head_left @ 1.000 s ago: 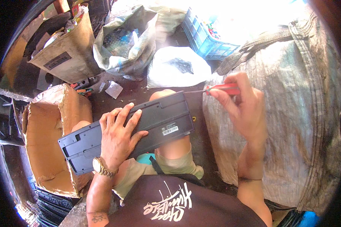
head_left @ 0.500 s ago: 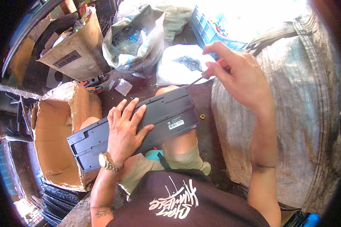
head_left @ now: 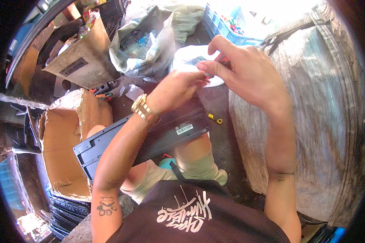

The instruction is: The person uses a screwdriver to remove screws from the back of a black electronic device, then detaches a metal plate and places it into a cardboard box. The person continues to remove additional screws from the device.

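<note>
1. We find the black keyboard [head_left: 166, 139] lying underside up and aslant across the person's thighs. A white label [head_left: 184, 129] shows near its right end.
2. We see the left forearm crossing above the keyboard, a gold watch [head_left: 140, 107] at the wrist.
3. Left hand [head_left: 180, 87]: raised over the keyboard's far edge, fingers bent, just beside the right thumb. We cannot tell whether it grips anything or touches the other hand.
4. Right hand [head_left: 251, 75]: clamped on a red-handled screwdriver [head_left: 223, 59], near the keyboard's far right corner. The fingers cover much of the tool; we cannot make out its tip.
5. Directly behind the hands we note a white bag [head_left: 184, 58], partly covered by them. A small yellow piece [head_left: 215, 119] lies on the floor, just right of the keyboard.
6. Left side: an open cardboard box [head_left: 65, 133] beside the keyboard's left end.
7. Right side: a large woven sack [head_left: 304, 133].
8. Farther off, left to right, we record a grimy beige bin [head_left: 95, 54], a pale open sack [head_left: 122, 60] and a blue crate [head_left: 215, 25] holding small multicoloured pieces [head_left: 235, 26].
</note>
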`<state>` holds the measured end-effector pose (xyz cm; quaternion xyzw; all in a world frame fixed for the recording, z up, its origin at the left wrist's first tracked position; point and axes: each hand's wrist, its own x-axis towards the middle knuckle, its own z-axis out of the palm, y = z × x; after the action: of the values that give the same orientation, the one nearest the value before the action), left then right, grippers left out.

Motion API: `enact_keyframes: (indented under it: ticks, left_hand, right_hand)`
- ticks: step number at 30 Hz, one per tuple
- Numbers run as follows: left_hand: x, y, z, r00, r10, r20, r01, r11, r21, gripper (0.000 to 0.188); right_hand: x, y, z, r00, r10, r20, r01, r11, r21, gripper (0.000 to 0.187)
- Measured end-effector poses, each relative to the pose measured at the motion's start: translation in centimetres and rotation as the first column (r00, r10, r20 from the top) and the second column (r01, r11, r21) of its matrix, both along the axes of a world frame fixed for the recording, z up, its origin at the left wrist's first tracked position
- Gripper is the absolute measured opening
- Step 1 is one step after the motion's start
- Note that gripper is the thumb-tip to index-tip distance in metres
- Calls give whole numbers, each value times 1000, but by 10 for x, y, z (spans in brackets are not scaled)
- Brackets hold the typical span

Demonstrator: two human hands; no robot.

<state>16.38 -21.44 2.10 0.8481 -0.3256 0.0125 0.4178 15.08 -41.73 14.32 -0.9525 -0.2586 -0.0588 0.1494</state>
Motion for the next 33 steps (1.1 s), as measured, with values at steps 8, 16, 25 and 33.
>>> enact_keyframes:
  ticks: [8, 16, 25, 33]
  left_hand:
    - [11, -9, -7, 996, -6, 90, 17, 993, -118, 21]
    - [15, -8, -2, 990, -139, 9, 139, 986, -96, 26]
    - [17, -5, 1, 988, -136, 77, 145, 980, -134, 24]
    - [5, -2, 18, 952, 7, 305, 30, 993, -118, 22]
  right_hand:
    - [-8, 3, 8, 967, 107, 231, -69, 983, -167, 34]
    - [-22, 0, 22, 975, 57, 214, -9, 975, -221, 25]
    - [-21, -4, 21, 969, 168, 181, -155, 984, -84, 28]
    - [-40, -6, 18, 989, 94, 115, -118, 967, 227, 43]
